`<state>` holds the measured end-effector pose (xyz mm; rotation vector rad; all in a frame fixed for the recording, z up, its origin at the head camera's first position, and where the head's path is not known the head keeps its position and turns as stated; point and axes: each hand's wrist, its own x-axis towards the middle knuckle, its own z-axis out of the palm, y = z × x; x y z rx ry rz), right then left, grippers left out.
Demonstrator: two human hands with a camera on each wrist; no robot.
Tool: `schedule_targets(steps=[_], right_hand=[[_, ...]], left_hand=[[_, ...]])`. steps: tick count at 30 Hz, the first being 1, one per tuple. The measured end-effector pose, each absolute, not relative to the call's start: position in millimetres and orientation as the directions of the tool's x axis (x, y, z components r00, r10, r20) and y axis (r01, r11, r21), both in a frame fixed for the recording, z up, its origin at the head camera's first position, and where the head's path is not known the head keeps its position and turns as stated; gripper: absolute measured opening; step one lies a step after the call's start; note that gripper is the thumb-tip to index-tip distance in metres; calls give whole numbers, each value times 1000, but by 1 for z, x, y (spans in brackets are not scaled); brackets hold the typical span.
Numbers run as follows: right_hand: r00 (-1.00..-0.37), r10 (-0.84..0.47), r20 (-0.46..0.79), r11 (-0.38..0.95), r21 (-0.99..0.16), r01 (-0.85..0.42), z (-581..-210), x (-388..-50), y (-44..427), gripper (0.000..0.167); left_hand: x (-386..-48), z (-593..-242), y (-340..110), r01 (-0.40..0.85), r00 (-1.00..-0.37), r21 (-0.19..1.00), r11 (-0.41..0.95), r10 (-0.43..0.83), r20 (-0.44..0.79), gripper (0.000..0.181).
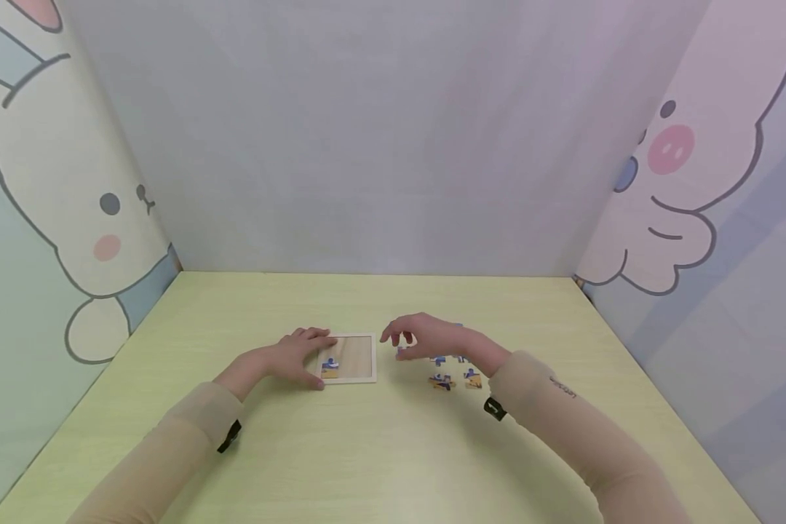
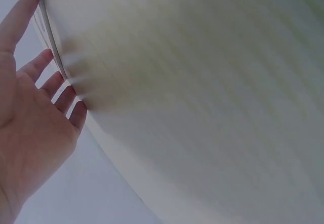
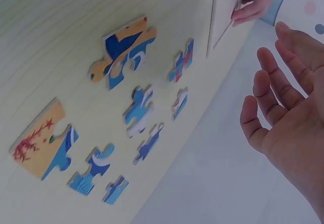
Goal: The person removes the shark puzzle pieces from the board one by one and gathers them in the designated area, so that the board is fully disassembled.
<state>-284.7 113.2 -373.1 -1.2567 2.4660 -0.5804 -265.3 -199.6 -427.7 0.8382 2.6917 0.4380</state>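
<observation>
My left hand lies at the left side of a shallow wooden puzzle tray, its spread fingers and thumb touching the frame. One blue-and-yellow jigsaw piece sits in the tray's lower left corner. Just right of the tray, my right hand hovers above the table, fingers loosely bent and nothing held. Beneath and beside it are several loose pieces. In the right wrist view these include an orange-and-blue piece, a piece with red coral and a small blue-and-red piece. The right hand partly hides some pieces in the head view.
Everything rests on a pale yellow-green table. A plain grey-white wall rises at its back edge. Side panels carry cartoon animals, a rabbit on the left and a pink-nosed figure on the right.
</observation>
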Motion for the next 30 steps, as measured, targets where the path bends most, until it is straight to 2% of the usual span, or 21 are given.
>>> schedule_targets(steps=[13, 25, 30], right_hand=[[-557, -829, -61, 514, -477, -713, -392, -290, 63, 40], [-617, -779, -114, 586, -484, -650, -420, -293, 31, 36], [-598, -797, -90, 574, -420, -703, -428, -294, 24, 40]], left_hand=[[-267, -433, -201, 479, -804, 367, 798, 566, -183, 86], [-267, -429, -201, 505, -790, 364, 783, 589, -171, 90], [-268, -429, -202, 512, -786, 362, 779, 595, -169, 90]])
